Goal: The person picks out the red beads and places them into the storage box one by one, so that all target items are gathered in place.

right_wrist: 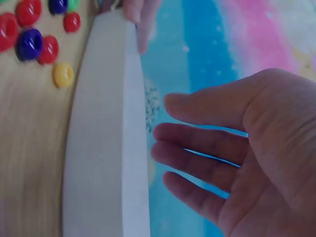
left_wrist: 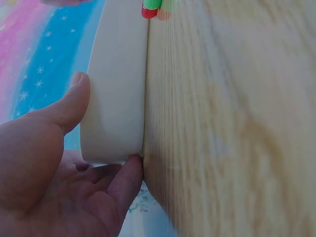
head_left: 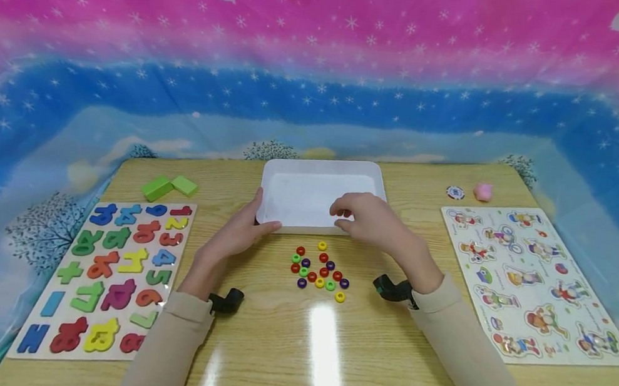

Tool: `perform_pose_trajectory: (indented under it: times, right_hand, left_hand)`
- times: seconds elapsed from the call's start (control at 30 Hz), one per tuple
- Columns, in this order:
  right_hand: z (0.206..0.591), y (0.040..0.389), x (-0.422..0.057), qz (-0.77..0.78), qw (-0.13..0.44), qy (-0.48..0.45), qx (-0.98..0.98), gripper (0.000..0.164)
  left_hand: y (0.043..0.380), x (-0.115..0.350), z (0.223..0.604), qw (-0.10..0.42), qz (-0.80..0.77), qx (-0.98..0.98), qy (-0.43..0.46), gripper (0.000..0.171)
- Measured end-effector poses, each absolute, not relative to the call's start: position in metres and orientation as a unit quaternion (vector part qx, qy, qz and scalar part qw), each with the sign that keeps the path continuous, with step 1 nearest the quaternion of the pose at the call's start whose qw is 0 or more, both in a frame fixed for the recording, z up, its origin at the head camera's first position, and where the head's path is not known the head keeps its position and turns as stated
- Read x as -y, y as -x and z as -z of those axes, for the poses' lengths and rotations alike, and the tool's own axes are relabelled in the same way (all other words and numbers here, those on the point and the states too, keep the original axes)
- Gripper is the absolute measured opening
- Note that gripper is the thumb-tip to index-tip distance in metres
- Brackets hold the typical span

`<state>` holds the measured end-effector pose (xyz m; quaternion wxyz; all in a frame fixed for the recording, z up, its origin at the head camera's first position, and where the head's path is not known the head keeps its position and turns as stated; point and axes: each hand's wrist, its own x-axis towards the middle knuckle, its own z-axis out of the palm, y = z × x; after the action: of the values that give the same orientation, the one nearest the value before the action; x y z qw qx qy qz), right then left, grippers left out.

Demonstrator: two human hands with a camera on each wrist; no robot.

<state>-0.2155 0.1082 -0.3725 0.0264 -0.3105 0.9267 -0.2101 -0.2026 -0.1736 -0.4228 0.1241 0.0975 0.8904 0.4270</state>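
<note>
A white rectangular tray (head_left: 315, 197) lies on the wooden table. My left hand (head_left: 239, 228) holds its near left corner; in the left wrist view the thumb rests at the rim and the fingers reach round the lower edge. Above the tray's right part hovers my right hand (head_left: 370, 220). Its fingers are loosely bent and apart from the thumb, with nothing between them in the right wrist view. Just in front of the tray lie several small ring-shaped beads (head_left: 324, 272) in red, yellow, green and purple, spread in a loose group.
A number puzzle board (head_left: 102, 278) lies at the left, with two green blocks (head_left: 157, 188) behind it. A picture puzzle board (head_left: 537, 286) is at the right. Behind that one are a poker chip (head_left: 455, 192) and a pink pig-like toy (head_left: 482, 192). A printed cloth surrounds the table.
</note>
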Motion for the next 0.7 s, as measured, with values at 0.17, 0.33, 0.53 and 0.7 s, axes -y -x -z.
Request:
perform_pose_trajectory:
  times: [0.17,0.33,0.53,0.7]
  right_hand:
    - [0.380,0.196,-0.097,0.158,0.043,0.341,-0.926,0.017]
    - [0.390,0.185,-0.087,0.143,0.064,0.360,-0.920,0.012]
    - [0.402,0.181,-0.078,0.107,0.057,0.373,-0.920,0.009]
    - [0.409,0.180,-0.075,0.095,0.033,0.376,-0.921,0.012]
  left_hand:
    - [0.202,0.174,0.422,0.123,-0.426,-0.891,-0.096,0.089]
    - [0.203,0.173,0.422,0.117,-0.430,-0.889,-0.104,0.089]
    - [0.202,0.173,0.423,0.117,-0.436,-0.886,-0.106,0.089]
    - [0.201,0.173,0.423,0.122,-0.434,-0.887,-0.100,0.090]
